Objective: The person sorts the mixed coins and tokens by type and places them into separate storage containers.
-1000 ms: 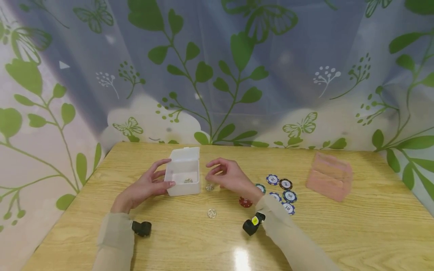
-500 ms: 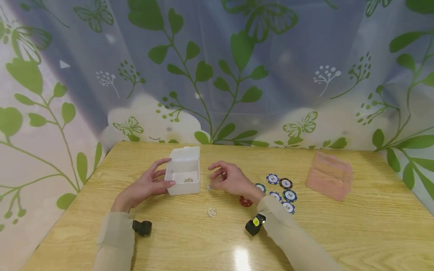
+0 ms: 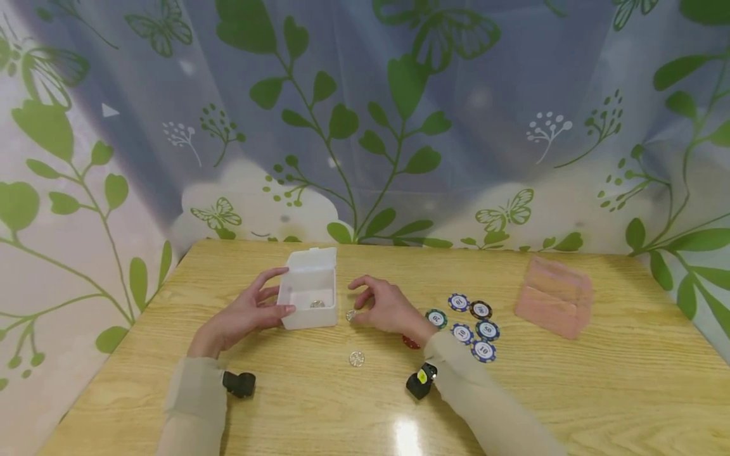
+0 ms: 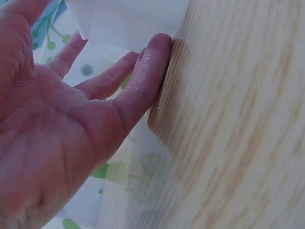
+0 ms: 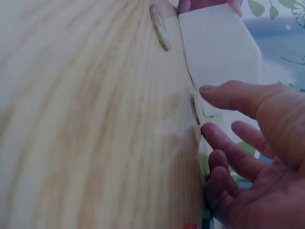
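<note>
A white plastic box (image 3: 308, 318) with its lid raised stands left of the table's middle, a silver coin (image 3: 317, 304) lying inside. My left hand (image 3: 253, 309) holds the box by its left side, thumb on the front corner and fingers toward the back; the left wrist view has this hand (image 4: 66, 119) against the white wall. Right of the box, my right hand (image 3: 388, 307) hovers low over a second coin (image 3: 350, 315). In the right wrist view, its thumb and fingers are spread around that coin (image 5: 196, 109), which lies on the table. A third coin (image 3: 356, 359) lies nearer me.
Several poker chips, among them a green one (image 3: 436, 318) and a black one (image 3: 481, 309), lie right of my right hand. My right wrist partly covers a red chip (image 3: 411, 341). Farther right is a pink translucent case (image 3: 554, 297). A patterned curtain (image 3: 365, 126) hangs behind the table.
My right hand has shifted slightly, its thumb now beside the coin near the box. Its wrist has moved left, showing more of the green chip and covering more of the red one.
</note>
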`<state>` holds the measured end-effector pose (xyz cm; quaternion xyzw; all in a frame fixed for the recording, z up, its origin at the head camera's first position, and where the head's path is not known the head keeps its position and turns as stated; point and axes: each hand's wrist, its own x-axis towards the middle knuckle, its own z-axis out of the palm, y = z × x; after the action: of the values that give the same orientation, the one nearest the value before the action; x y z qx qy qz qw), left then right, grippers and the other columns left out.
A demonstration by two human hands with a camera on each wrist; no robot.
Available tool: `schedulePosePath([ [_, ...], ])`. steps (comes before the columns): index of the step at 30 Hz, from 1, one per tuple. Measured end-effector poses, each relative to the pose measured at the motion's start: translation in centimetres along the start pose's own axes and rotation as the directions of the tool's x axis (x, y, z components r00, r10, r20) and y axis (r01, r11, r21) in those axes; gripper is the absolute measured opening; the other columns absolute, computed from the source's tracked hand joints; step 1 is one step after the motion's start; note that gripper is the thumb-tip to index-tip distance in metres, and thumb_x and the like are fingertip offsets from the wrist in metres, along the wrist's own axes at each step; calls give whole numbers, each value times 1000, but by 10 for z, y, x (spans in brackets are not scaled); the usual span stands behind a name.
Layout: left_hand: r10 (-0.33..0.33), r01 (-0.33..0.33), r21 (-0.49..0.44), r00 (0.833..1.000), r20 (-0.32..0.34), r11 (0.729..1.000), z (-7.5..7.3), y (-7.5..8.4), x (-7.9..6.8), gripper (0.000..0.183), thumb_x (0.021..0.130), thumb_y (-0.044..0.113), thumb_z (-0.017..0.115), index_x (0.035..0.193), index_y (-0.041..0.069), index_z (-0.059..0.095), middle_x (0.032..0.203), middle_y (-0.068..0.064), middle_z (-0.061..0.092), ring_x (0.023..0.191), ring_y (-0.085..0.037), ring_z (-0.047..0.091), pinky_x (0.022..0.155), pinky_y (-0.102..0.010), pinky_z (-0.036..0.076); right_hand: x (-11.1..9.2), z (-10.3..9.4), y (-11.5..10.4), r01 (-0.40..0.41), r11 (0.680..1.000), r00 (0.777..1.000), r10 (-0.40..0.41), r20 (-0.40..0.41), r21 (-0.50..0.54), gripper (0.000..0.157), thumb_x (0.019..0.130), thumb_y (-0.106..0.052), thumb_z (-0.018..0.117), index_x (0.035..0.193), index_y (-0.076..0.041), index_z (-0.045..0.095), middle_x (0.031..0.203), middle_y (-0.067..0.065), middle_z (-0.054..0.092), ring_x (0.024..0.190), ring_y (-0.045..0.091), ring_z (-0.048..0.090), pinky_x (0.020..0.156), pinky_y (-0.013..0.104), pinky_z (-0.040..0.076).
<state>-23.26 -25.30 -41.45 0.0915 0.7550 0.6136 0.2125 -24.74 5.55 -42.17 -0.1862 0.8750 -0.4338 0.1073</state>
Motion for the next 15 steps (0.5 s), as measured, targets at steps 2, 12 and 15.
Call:
schedulePosePath([
  [2,-2,2,4,1000,-2,1000,-1,-1,0,85,97,19,72,161,28,16,160,-22,31,123,-25,59,96,-35,57,1,2,-1,-9,1000,1000,9,-11,-13,58,81,-15,85,133,-16,61,100,1,71,82,13,62,81,32,51],
  [12,-5,5,5,1000,-8,1000,-1,-1,-1,85,97,20,72,161,28,17,161,-22,30,125,-25,59,97,-35,57,2,4,-7,-28,995,999,25,-31,-99,50,84,-13,82,130,-14,62,97,1,69,81,16,58,79,33,48],
  [15,-2,2,2,1000,-5,1000,0,-1,0,85,97,20,72,161,28,17,161,-22,30,125,-25,59,97,-35,57,2,3,-8,-30,992,999,25,-36,-123,45,84,-12,80,126,-15,64,94,0,67,80,16,56,79,33,47],
])
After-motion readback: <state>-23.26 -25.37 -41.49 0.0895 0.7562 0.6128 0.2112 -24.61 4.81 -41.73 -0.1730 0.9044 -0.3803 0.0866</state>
